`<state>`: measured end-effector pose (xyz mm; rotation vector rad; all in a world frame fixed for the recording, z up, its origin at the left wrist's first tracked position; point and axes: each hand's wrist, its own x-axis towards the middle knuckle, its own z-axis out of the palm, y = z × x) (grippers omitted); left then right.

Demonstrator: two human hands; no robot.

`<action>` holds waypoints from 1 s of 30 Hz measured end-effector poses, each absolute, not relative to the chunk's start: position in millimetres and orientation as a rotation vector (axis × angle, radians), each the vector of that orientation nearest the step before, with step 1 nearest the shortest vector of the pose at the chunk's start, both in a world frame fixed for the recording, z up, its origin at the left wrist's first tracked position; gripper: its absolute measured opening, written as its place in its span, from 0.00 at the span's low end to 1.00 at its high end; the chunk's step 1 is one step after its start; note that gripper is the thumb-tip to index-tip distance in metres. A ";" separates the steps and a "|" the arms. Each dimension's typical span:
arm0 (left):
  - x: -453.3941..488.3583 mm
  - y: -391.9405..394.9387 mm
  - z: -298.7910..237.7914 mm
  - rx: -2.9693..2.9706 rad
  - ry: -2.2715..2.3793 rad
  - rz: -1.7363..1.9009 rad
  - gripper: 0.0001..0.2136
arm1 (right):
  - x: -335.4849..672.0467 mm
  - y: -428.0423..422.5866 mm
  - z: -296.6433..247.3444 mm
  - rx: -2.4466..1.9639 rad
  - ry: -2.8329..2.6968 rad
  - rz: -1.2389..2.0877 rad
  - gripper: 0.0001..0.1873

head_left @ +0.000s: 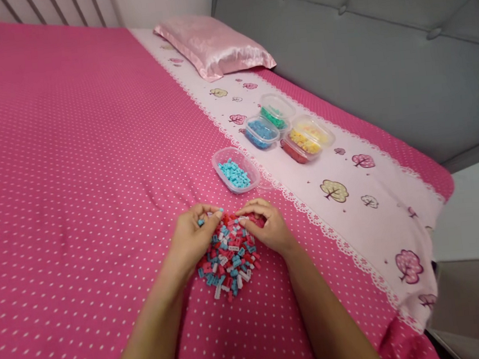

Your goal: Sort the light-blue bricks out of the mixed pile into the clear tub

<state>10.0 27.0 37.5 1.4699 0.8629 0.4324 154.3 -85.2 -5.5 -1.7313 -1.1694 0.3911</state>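
A mixed pile of small toy building bricks (233, 253), in red, pink, white and light blue, lies on the pink dotted bedspread. My left hand (192, 235) is at the pile's upper left, thumb and fingers pinched on a light blue brick (221, 210); another bit of light blue shows by its curled fingers. At the upper right edge, my right hand (272, 227) rests with curved fingers touching the bricks, its thumb apart from the forefinger. Just beyond the hands stands an uncovered clear plastic tub (246, 189) holding light blue bricks.
Farther right sit clear tubs of blue bricks (261, 132), green bricks (273, 117), yellow bricks (305, 141) and red bricks (294, 151). A pink satin pillow (213, 43) lies near the grey padded headboard (362, 49). The bedspread (72, 161) has slight wrinkles.
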 end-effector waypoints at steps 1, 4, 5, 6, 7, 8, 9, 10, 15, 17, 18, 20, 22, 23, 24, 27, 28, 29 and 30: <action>9.7 27.2 39.3 1.310 0.820 0.441 0.10 | 154.0 -85.3 -4.8 -1.728 -1.188 0.388 0.10; 7.8 30.4 48.2 0.929 0.699 0.403 0.08 | 153.2 -85.3 -4.8 -1.720 -1.208 0.389 0.11; 6.9 32.3 51.8 0.828 0.669 0.379 0.07 | 153.2 -85.2 -5.4 -1.721 -1.210 0.390 0.11; 6.0 34.2 55.2 0.735 0.642 0.357 0.07 | 153.2 -85.1 -6.2 -1.724 -1.212 0.389 0.11; 5.1 36.0 58.1 0.654 0.622 0.341 0.07 | 153.2 -85.1 -6.9 -1.730 -1.215 0.385 0.11; 4.3 37.6 60.3 0.591 0.607 0.331 0.08 | 153.1 -85.0 -7.6 -1.735 -1.221 0.382 0.11; 3.6 38.9 61.6 0.547 0.591 0.330 0.09 | 153.0 -85.0 -8.1 -1.740 -1.228 0.378 0.11; 3.1 39.8 62.2 0.518 0.579 0.338 0.09 | 152.8 -84.9 -8.3 -1.745 -1.233 0.372 0.11; 3.5 39.4 60.3 0.502 0.579 0.414 0.11 | 150.4 -83.9 -6.8 -1.748 -1.233 0.321 0.08; 4.8 38.0 61.1 0.526 0.607 0.433 0.12 | 149.7 -83.3 -6.4 -1.740 -1.221 0.294 0.07; 5.6 37.3 61.9 0.541 0.626 0.437 0.13 | 149.6 -83.0 -6.4 -1.738 -1.200 0.285 0.07; 7.3 35.6 63.7 0.566 0.659 0.428 0.14 | 149.8 -82.8 -6.4 -1.736 -1.132 0.279 0.05; 8.9 33.9 64.7 0.564 0.685 0.383 0.14 | 150.3 -83.0 -6.1 -1.722 -1.052 0.285 0.05; 9.6 32.9 64.8 0.550 0.695 0.350 0.14 | 150.6 -83.4 -5.7 -1.707 -1.018 0.290 0.05; 10.4 31.9 64.6 0.532 0.698 0.314 0.14 | 150.9 -83.9 -5.1 -1.687 -0.994 0.294 0.05; 12.6 28.0 63.0 0.477 0.654 0.180 0.17 | 151.7 -86.1 -3.5 -1.604 -0.957 0.300 0.06; 13.4 26.4 62.4 0.467 0.625 0.139 0.18 | 152.0 -87.0 -3.2 -1.572 -0.955 0.299 0.06; 14.3 24.7 61.6 0.458 0.598 0.103 0.18 | 152.3 -87.7 -3.1 -1.538 -0.955 0.296 0.05; 15.2 22.9 60.7 0.447 0.577 0.076 0.19 | 152.5 -88.4 -3.1 -1.504 -0.957 0.293 0.05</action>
